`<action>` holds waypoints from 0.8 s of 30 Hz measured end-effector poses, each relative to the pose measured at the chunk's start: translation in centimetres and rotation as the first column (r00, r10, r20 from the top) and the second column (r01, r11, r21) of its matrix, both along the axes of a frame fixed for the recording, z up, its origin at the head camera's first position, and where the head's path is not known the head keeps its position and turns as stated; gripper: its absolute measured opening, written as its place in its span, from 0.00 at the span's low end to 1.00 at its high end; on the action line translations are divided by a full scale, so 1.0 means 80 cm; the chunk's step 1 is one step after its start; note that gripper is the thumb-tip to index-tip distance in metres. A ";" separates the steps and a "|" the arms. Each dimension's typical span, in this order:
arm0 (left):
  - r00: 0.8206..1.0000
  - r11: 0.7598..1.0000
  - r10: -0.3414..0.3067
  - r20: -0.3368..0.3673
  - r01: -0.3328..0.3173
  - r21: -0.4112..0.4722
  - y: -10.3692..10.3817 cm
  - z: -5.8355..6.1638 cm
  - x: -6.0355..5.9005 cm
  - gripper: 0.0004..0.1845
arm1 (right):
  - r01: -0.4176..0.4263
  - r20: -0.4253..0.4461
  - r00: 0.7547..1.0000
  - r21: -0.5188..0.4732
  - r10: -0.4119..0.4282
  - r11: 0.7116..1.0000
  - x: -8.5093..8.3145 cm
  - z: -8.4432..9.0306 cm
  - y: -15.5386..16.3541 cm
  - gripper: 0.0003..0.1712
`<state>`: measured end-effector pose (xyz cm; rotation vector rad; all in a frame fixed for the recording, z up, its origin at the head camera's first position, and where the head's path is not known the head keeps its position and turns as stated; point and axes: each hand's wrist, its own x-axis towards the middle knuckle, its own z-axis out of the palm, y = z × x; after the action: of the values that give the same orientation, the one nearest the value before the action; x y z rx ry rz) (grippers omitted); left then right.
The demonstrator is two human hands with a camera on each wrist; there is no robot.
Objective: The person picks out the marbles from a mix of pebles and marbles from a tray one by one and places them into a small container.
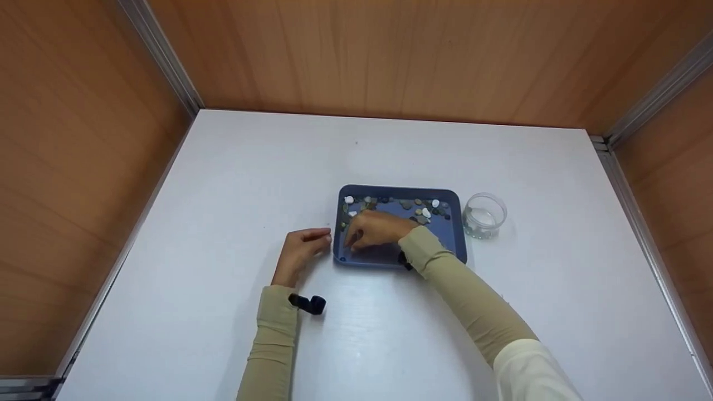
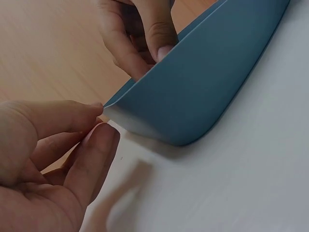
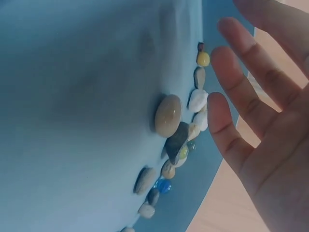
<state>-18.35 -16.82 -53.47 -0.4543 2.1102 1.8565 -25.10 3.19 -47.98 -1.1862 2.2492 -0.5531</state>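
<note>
A blue tray point(image 1: 400, 190) holds pebbles and glass beads, strung mostly along its far and left sides. My right hand point(image 1: 380, 227) reaches into its left part, fingers pointing down. In the right wrist view its lower fingers point(image 3: 244, 89) are fairly straight and apart, near a yellow bead point(image 3: 203, 59) and white pebbles point(image 3: 198, 101). The tray wall hides the tips of its thumb and index finger in the left wrist view, so any pinched thing is unseen. Beside the tray's left edge, my left hand point(image 1: 301, 253) has loosely bent fingers with nothing visible between them; its index fingertip lies close to the rim.
Right of the tray stands a clear round container point(image 1: 484, 216) with some pale bits low inside. The white table point(image 1: 223, 184) is bounded by wood-grain panels point(image 1: 379, 61) at the back and sides. A larger tan pebble point(image 3: 168, 116) lies on the tray floor.
</note>
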 end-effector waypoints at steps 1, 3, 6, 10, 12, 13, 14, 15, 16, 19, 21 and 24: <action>1.000 1.000 0.001 -0.011 -0.001 -0.001 0.000 -0.001 0.000 0.14 | -0.010 -0.004 1.000 0.012 0.010 1.000 0.001 0.000 -0.002 0.10; 0.999 1.000 0.005 -0.032 -0.005 -0.001 0.000 -0.002 0.001 0.14 | -0.027 -0.009 1.000 0.025 0.027 0.999 0.002 -0.001 -0.005 0.10; 0.999 1.000 0.006 -0.048 -0.006 0.008 0.001 -0.003 0.003 0.14 | -0.046 -0.015 0.999 0.050 0.047 0.998 0.003 -0.001 -0.010 0.09; 0.999 1.000 0.005 -0.044 -0.004 0.011 0.001 -0.004 0.003 0.14 | -0.066 -0.021 0.997 0.099 0.068 0.993 0.006 -0.002 -0.015 0.10; 0.999 1.000 0.003 -0.043 -0.002 0.015 0.000 -0.004 0.004 0.13 | -0.076 -0.023 0.997 0.115 0.079 0.990 0.007 -0.002 -0.017 0.10; 0.999 1.000 0.001 -0.042 -0.001 0.018 0.000 -0.004 0.004 0.14 | -0.082 -0.024 0.996 0.121 0.085 0.989 0.007 -0.002 -0.018 0.10; 0.999 1.000 -0.001 -0.041 0.001 0.019 0.000 -0.004 0.004 0.13 | -0.086 -0.025 0.996 0.126 0.090 0.988 0.008 -0.002 -0.018 0.10; 0.999 1.000 0.000 -0.040 0.001 0.022 -0.001 -0.004 0.005 0.14 | -0.090 -0.026 0.995 0.131 0.094 0.987 0.008 -0.002 -0.019 0.10; 0.999 1.000 -0.001 -0.038 0.001 0.021 -0.001 -0.004 0.005 0.14 | -0.093 -0.029 0.995 0.135 0.098 0.986 0.008 -0.003 -0.019 0.10; 1.000 1.000 0.001 -0.027 0.000 0.021 -0.003 -0.004 0.005 0.14 | -0.101 -0.033 0.994 0.149 0.107 0.984 0.008 -0.003 -0.019 0.10; 1.000 1.000 0.001 -0.021 0.000 0.016 -0.004 -0.004 0.005 0.14 | -0.103 -0.032 0.994 0.154 0.109 0.983 0.008 -0.004 -0.019 0.11; 1.000 1.000 0.000 -0.015 0.001 0.013 -0.003 -0.004 0.005 0.14 | -0.105 -0.031 0.993 0.160 0.111 0.982 0.008 -0.004 -0.020 0.11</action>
<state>-17.97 -17.03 -53.78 -0.4378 2.1065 1.8785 -24.45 1.61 -48.29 -1.2388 2.2003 -0.3055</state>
